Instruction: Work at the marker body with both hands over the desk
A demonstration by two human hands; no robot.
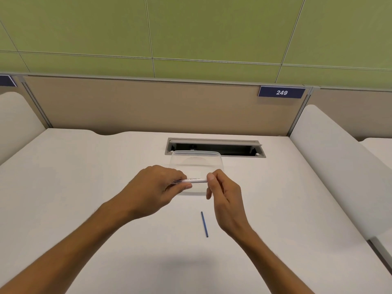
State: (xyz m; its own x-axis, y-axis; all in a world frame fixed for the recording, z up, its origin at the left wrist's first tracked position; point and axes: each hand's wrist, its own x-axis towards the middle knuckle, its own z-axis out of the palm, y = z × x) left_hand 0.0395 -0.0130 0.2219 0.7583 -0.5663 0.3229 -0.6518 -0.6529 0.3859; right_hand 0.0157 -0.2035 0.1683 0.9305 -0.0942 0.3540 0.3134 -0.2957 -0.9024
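Observation:
My left hand (157, 187) grips a thin white pen (196, 181) with printed lettering, held level above the white desk (84, 177). My right hand (222, 192) pinches the pen's right end between thumb and forefinger. Just behind both hands lies a clear plastic container (196, 161), partly hidden by the fingers. A thin blue rod (204, 224), like a pen refill, lies on the desk in front of my right hand, untouched.
An open cable slot (216, 147) is set into the desk behind the container. A beige partition (148, 105) with a blue "249" label (281, 92) closes the back. White side dividers (331, 155) flank the desk.

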